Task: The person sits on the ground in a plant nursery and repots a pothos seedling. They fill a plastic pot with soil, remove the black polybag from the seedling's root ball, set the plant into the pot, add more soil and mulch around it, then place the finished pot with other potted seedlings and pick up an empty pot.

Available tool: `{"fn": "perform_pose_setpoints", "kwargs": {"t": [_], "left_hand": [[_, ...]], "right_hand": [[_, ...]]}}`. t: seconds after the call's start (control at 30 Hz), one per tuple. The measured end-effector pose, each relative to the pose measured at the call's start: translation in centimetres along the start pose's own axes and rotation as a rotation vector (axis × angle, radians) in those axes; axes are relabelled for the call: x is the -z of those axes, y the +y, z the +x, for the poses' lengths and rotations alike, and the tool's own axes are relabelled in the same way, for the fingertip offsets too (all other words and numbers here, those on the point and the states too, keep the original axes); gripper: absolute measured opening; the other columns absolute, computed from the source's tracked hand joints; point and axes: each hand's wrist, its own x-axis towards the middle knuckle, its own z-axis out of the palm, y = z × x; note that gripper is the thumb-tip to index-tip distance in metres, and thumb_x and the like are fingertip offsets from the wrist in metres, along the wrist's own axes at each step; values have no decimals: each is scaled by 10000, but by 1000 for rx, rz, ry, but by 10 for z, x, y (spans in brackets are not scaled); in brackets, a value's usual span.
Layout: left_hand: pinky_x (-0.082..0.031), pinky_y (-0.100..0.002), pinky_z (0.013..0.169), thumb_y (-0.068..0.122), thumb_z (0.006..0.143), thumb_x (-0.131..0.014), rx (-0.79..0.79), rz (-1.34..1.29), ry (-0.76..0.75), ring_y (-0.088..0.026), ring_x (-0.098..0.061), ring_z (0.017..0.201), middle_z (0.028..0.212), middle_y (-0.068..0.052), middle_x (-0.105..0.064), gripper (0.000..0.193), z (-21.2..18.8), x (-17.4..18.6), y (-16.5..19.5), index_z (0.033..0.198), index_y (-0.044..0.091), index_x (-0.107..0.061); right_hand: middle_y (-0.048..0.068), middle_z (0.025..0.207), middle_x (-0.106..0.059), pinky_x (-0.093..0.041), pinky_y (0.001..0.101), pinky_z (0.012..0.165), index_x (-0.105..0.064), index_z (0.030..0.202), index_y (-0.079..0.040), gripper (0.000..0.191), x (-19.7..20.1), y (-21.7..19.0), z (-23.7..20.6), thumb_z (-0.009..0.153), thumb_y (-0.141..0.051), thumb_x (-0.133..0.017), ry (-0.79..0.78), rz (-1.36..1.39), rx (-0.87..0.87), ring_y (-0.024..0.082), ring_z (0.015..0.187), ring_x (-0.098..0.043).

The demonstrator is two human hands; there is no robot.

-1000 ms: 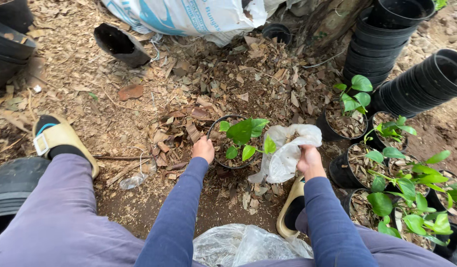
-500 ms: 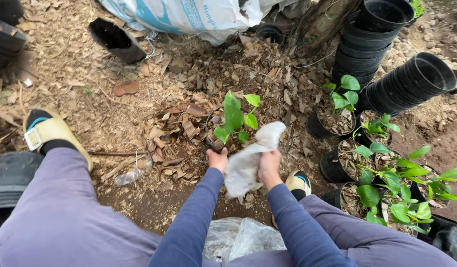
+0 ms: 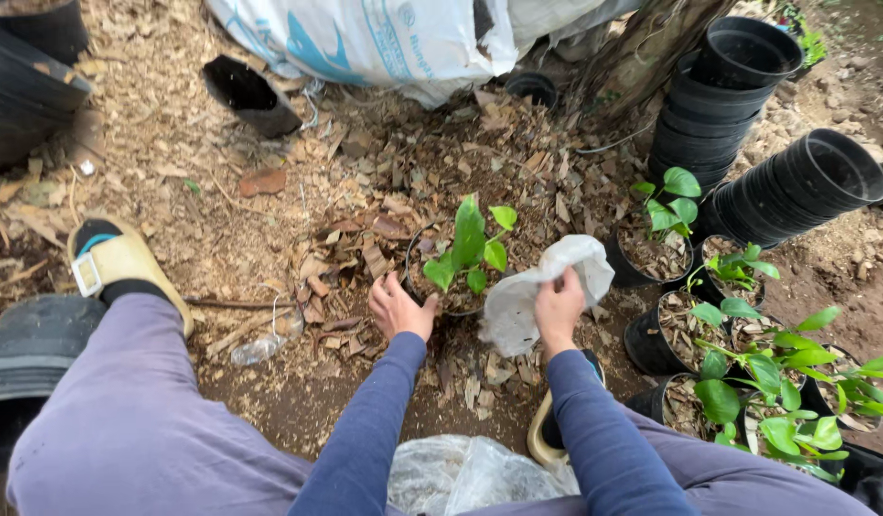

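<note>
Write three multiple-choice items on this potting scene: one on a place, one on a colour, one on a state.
1. Where are the stacked empty black pots?
A. to the upper right of the hands
B. between the person's knees
C. under the white sack

2. What colour is the sandal by the person's left leg?
A. red
B. yellow
C. green

3. What is the right hand doing?
A. resting open on the ground
B. gripping a white plastic bag
C. holding a trowel

Answers:
1. A, since the stacks stand and lie beyond the potted seedlings at upper right.
2. B, as its strap is pale yellow with a dark sole.
3. B, because its fingers close on the white plastic bag beside the seedling pot, while the left hand touches that pot's rim.
</note>
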Motion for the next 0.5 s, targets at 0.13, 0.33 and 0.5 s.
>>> {"fn": "perform_pose_setpoints", "kwargs": {"t": [0.13, 0.33, 0.5], "left_hand": [[-297, -612, 1140, 556, 795, -812, -97, 205, -117, -350, -226, 1484, 1552, -150, -291, 956, 35, 19, 11, 1504, 128, -334], [-269, -595, 1228, 564, 897, -702, -520, 891, -616, -334, -450, 1443, 1560, -151, -461, 820, 104, 107, 60, 1537, 147, -402], [-312, -568, 1210, 545, 932, -680, -584, 876, -531, -337, -419, 1452, 1600, -158, -380, 811, 105, 182, 117, 1576, 192, -338]], "right_hand": [[283, 1259, -654, -482, 439, 1012, -562, 1321, 65, 605, 7, 3, 44, 867, -290, -748, -274, -264, 17, 398, 1176, -627], [228, 1349, -634, -480, 449, 1075, -648, 1329, -12, 610, -3, -19, 65, 891, -432, -709, -705, -966, -150, 397, 1245, -613], [223, 1164, -711, -567, 453, 932, -708, 1190, -5, 405, 29, -120, 140, 944, -325, -671, -631, -980, 35, 385, 1052, -705]]}}
